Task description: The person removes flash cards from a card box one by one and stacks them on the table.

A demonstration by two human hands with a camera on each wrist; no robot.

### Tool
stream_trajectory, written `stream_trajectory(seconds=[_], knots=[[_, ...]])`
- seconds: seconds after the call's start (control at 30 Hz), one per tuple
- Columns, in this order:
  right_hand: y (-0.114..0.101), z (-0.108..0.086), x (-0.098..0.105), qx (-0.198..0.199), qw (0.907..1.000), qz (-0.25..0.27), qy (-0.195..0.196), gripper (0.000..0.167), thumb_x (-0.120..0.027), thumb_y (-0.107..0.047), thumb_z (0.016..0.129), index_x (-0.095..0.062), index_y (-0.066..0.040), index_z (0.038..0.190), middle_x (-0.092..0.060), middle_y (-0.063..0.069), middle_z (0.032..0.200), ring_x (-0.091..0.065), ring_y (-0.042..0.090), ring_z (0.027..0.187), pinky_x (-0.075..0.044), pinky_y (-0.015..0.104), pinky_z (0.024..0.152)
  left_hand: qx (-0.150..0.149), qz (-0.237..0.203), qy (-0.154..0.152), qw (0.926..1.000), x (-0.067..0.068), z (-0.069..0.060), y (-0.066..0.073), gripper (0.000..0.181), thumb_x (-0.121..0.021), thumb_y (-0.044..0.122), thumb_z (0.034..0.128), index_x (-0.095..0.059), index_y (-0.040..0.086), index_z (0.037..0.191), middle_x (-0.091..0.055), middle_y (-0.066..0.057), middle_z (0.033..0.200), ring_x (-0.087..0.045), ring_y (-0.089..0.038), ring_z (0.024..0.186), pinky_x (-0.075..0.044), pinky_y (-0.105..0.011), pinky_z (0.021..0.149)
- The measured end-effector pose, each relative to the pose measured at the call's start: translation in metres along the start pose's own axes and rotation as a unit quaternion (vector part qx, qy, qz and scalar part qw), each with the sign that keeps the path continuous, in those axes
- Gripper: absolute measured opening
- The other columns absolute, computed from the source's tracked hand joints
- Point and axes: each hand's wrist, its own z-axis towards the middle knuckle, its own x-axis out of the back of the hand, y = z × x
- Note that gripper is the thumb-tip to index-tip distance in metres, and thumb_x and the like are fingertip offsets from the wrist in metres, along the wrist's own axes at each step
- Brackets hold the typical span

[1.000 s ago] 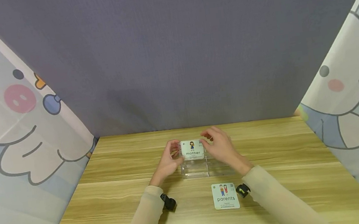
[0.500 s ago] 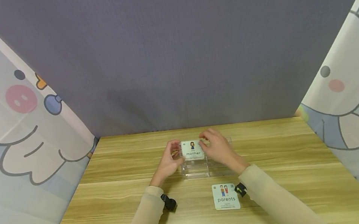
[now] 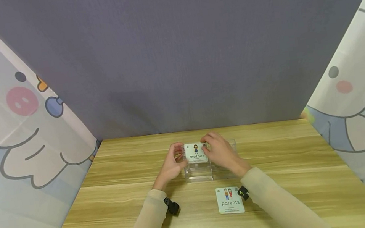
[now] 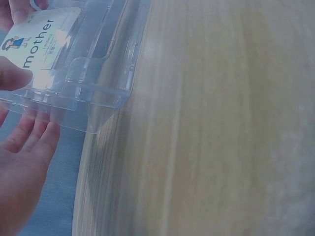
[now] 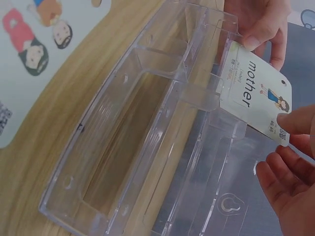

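Note:
A white flashcard marked "mother" stands in the upper back tier of a clear plastic card rack. At the rack's left end, my left hand grips its side, thumb in front by the card's lower corner and fingers behind. The left wrist view shows those fingers through the clear plastic. My right hand pinches the card's upper right corner between thumb and forefinger. In the right wrist view, the lower tier of the rack holds no card.
A white flashcard marked "parents" lies flat on the wooden table, in front of the rack and beside the right wrist's black camera. A grey wall panel stands behind the table, with cartoon-printed curtains at both sides.
My right hand has shifted slightly left and down at the card's corner. The left hand, the rack and the "parents" card have stayed nearly still.

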Motion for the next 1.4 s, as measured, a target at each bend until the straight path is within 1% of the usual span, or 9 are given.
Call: stream_trajectory(seconds=[0.13, 0.23, 0.33, 0.43, 0.67, 0.83, 0.97, 1.27, 1.4], knots=[[-0.0008, 0.0002, 0.0, -0.001, 1.0, -0.004, -0.008, 0.025, -0.074, -0.009, 0.091, -0.07, -0.003, 0.114, -0.065, 0.006, 0.11, -0.06, 0.023, 0.103, -0.056, 0.038, 0.088, 0.0, -0.001, -0.001, 1.0, -0.0002, 0.0007, -0.0014, 0.067, -0.066, -0.011, 0.0843, -0.04, 0.003, 0.144, -0.051, -0.015, 0.128, -0.05, -0.033, 0.125, -0.038, -0.048, 0.115], [-0.0009, 0.0006, -0.0004, -0.005, 0.9998, -0.011, -0.013, 0.026, -0.075, -0.01, 0.091, -0.07, -0.003, 0.115, -0.064, 0.005, 0.11, -0.06, 0.023, 0.105, -0.056, 0.039, 0.09, -0.001, -0.003, 0.001, 1.0, -0.0005, 0.001, -0.0014, 0.067, -0.066, -0.012, 0.0841, -0.04, 0.003, 0.144, -0.051, -0.015, 0.128, -0.05, -0.033, 0.125, -0.037, -0.049, 0.115], [-0.0006, 0.0009, -0.0008, -0.007, 0.9997, -0.014, -0.018, 0.028, -0.076, -0.01, 0.09, -0.07, -0.003, 0.116, -0.064, 0.006, 0.111, -0.059, 0.023, 0.107, -0.055, 0.039, 0.092, 0.0, -0.003, 0.002, 1.0, -0.0007, 0.0009, -0.0008, 0.066, -0.066, -0.012, 0.084, -0.041, 0.006, 0.143, -0.051, -0.015, 0.128, -0.05, -0.033, 0.125, -0.038, -0.049, 0.115], [0.0, 0.0007, -0.0008, -0.006, 0.9997, -0.017, -0.019, 0.028, -0.076, -0.007, 0.09, -0.069, -0.003, 0.116, -0.064, 0.006, 0.112, -0.059, 0.023, 0.107, -0.056, 0.038, 0.091, -0.002, -0.001, 0.002, 1.0, -0.0011, 0.0009, -0.0006, 0.065, -0.066, -0.011, 0.0837, -0.042, 0.008, 0.141, -0.051, -0.015, 0.128, -0.05, -0.033, 0.125, -0.038, -0.049, 0.115], [0.0017, 0.0003, -0.0012, 0.002, 0.9998, -0.016, -0.013, 0.026, -0.075, -0.004, 0.09, -0.069, -0.002, 0.115, -0.064, 0.006, 0.111, -0.06, 0.023, 0.105, -0.056, 0.037, 0.087, -0.001, 0.005, 0.005, 1.0, -0.0018, 0.0015, 0.0002, 0.063, -0.066, -0.01, 0.0847, -0.043, 0.011, 0.14, -0.052, -0.014, 0.128, -0.05, -0.032, 0.125, -0.038, -0.048, 0.115], [0.0019, 0.0002, -0.0018, 0.003, 0.9998, -0.017, -0.008, 0.025, -0.075, -0.004, 0.09, -0.069, -0.003, 0.114, -0.065, 0.005, 0.11, -0.06, 0.021, 0.103, -0.056, 0.037, 0.086, -0.003, -0.001, 0.004, 1.0, -0.0019, 0.0012, 0.0002, 0.063, -0.065, -0.011, 0.0847, -0.043, 0.009, 0.14, -0.052, -0.016, 0.129, -0.05, -0.033, 0.125, -0.038, -0.051, 0.115], [0.0016, -0.0004, -0.002, -0.003, 0.9999, -0.016, -0.007, 0.025, -0.075, -0.006, 0.09, -0.07, -0.004, 0.114, -0.065, 0.005, 0.111, -0.06, 0.021, 0.102, -0.057, 0.037, 0.085, 0.0, -0.009, 0.005, 0.9999, -0.0022, 0.0011, 0.0008, 0.064, -0.065, -0.012, 0.0844, -0.042, 0.006, 0.141, -0.051, -0.019, 0.129, -0.049, -0.036, 0.126, -0.036, -0.052, 0.116], [-0.0001, -0.0006, -0.0008, -0.021, 0.9997, -0.002, 0.008, 0.025, -0.073, -0.006, 0.092, -0.069, -0.005, 0.116, -0.066, 0.007, 0.115, -0.06, 0.025, 0.107, -0.056, 0.042, 0.089, 0.004, -0.003, 0.006, 1.0, -0.002, 0.0013, -0.0004, 0.065, -0.065, -0.01, 0.083, -0.043, 0.009, 0.141, -0.052, -0.015, 0.128, -0.05, -0.032, 0.125, -0.038, -0.049, 0.115], [-0.0006, 0.0005, -0.0005, -0.025, 0.9996, -0.003, 0.014, 0.024, -0.073, -0.006, 0.092, -0.069, -0.006, 0.115, -0.065, 0.007, 0.113, -0.06, 0.024, 0.103, -0.056, 0.04, 0.085, 0.003, -0.008, 0.006, 0.9999, -0.0016, 0.0011, -0.0003, 0.064, -0.065, -0.01, 0.0832, -0.043, 0.009, 0.14, -0.051, -0.016, 0.128, -0.05, -0.034, 0.126, -0.037, -0.051, 0.116]])
